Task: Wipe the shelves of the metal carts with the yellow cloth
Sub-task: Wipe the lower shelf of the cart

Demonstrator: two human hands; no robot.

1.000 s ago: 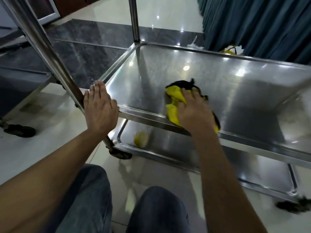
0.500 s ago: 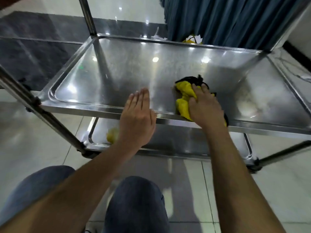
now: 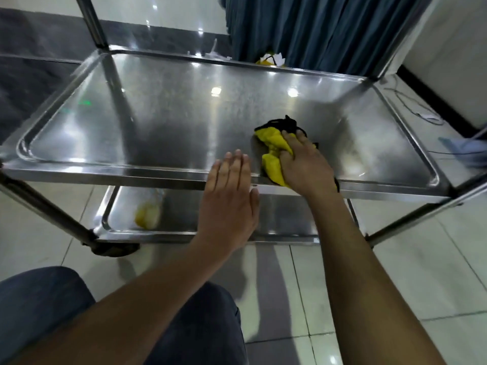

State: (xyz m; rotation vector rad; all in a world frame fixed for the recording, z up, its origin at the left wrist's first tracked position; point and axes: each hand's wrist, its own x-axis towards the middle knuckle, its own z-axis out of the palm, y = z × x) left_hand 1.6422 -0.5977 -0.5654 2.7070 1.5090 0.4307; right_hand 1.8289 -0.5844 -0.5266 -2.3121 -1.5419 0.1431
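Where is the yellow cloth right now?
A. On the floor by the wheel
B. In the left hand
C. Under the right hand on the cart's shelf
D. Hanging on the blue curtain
C: the right hand grips the bunched yellow cloth against the cart's shelf, while the left hand is flat with straight fingers and holds nothing.

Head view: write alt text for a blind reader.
A person's right hand presses a bunched yellow cloth onto a steel cart's middle shelf. The left hand lies flat at the shelf's front rim.
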